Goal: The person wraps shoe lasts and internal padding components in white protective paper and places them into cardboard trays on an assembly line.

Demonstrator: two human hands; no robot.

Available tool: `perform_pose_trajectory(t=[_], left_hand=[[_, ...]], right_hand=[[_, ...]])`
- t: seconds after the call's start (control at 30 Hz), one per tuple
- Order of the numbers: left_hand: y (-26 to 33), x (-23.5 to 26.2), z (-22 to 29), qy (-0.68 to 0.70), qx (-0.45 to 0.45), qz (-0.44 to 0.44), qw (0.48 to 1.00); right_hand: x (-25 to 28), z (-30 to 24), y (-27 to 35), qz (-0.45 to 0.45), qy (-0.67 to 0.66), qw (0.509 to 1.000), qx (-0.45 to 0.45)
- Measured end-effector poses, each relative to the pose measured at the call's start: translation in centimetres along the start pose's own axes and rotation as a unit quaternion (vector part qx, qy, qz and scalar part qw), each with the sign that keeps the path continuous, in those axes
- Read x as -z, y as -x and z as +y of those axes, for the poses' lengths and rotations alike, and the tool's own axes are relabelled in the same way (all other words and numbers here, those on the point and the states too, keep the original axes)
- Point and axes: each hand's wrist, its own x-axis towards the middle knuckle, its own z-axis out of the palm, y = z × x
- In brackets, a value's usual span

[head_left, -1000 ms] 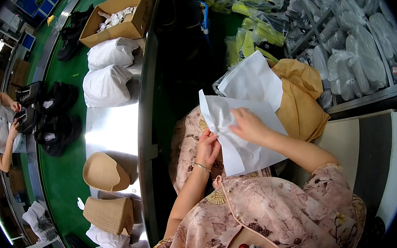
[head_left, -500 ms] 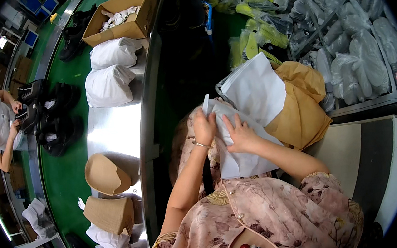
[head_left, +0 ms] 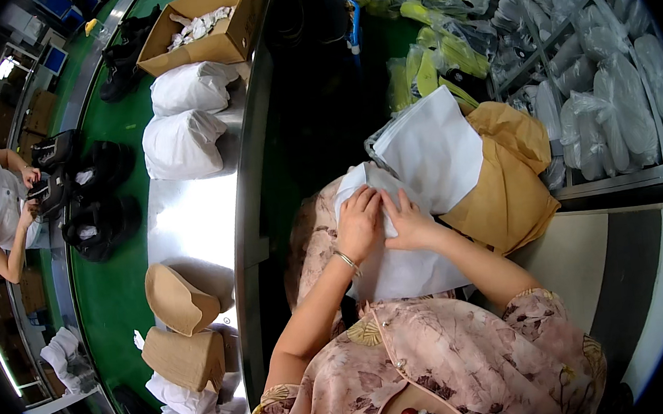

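Observation:
A sheet of thin white paper (head_left: 406,273) lies across my lap, partly folded at its far end. My left hand (head_left: 360,222) is closed over the folded part, fingers bent and close together on the paper. Right beside it, my right hand (head_left: 408,222) pinches the same paper, its fingertips almost meeting those of the left. What lies under the fingers is hidden. Just beyond the hands is a stack of white paper sheets (head_left: 431,149), with crumpled brown paper (head_left: 513,169) along its right side.
To my left runs a metal-edged bench (head_left: 189,221) with white-wrapped bundles (head_left: 183,144), brown cardboard forms (head_left: 185,357) and an open carton (head_left: 198,28). Black shoes (head_left: 98,229) sit on the green conveyor; a co-worker (head_left: 7,198) handles one. Bagged insoles (head_left: 606,113) fill a rack at right.
My left hand has come down from the paper's raised edge onto it. My right hand has gone from spread flat to fingers drawn in, and the two hands are closer together.

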Motion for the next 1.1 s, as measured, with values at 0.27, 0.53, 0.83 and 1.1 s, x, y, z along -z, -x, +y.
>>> perform_pose_trajectory(t=[0.27,0.53,0.83,1.1], left_hand=[[-2.0,-1.4,-9.2,-0.017,0.417,-0.101,0.903],[6.9,-2.1,2.5,0.275,0.386,-0.007,0.881],[4.8,-3.3,2.7,0.479,0.493,0.024,0.726],[-0.8,5.0,4.8,0.725,0.277,0.119,0.619]], right_hand=[[-0.2,-0.3,0.1,-0.008,-0.030,0.999,-0.011],[1.2,2.7,-0.9,-0.078,-0.133,0.988,0.001],[-2.6,4.2,-1.9,0.123,-0.342,0.929,-0.071],[4.6,-0.8,-1.7,0.192,-0.752,0.628,0.056]])
